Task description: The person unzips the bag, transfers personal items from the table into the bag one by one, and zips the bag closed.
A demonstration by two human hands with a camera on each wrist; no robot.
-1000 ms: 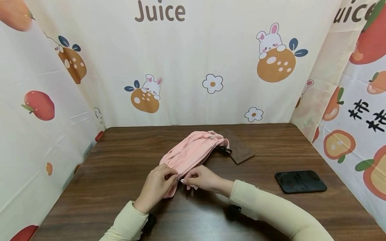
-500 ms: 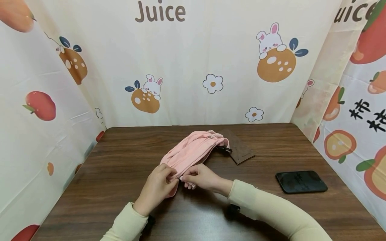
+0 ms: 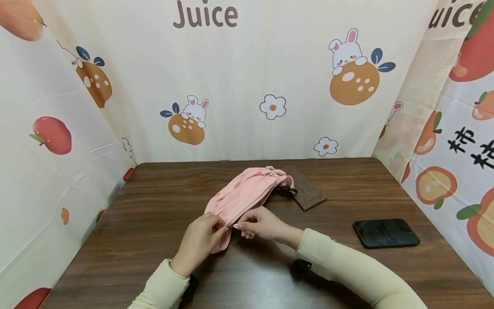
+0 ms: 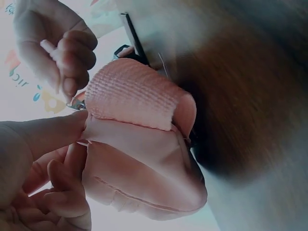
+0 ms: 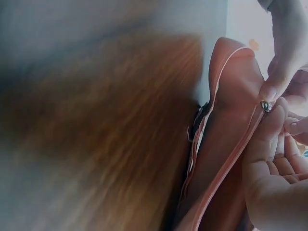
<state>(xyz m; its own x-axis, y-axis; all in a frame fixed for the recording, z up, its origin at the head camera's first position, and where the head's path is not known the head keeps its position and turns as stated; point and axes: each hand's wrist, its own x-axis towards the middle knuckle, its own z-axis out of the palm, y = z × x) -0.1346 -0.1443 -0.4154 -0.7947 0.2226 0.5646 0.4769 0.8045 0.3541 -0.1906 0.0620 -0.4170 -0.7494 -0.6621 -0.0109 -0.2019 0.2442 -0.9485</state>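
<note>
A soft pink fabric bag (image 3: 245,193) lies at a slant on the table. My left hand (image 3: 202,236) pinches the fabric at its near end between thumb and fingers, as the left wrist view also shows. Beside it, my right hand (image 3: 266,225) pinches the pull of a metal zipper slider (image 5: 265,106) on the bag's seam. The fingertips of both hands nearly meet there. A small pale tab (image 4: 48,48) sticks out of the right hand's curled fingers. A gathered, ribbed pink strip (image 4: 130,96) shows on the bag in the left wrist view. What the bag holds is hidden.
A dark brown flat booklet or folder (image 3: 308,195) lies partly behind the bag's far end, near a thin black strap or cord (image 3: 287,189). A black phone (image 3: 386,234) rests on the right side of the wooden table (image 3: 162,184). Printed curtains (image 3: 231,77) enclose the back and sides.
My right hand has shifted slightly away from me along the bag's seam, still pinching the zipper pull. The left hand keeps its grip almost in place.
</note>
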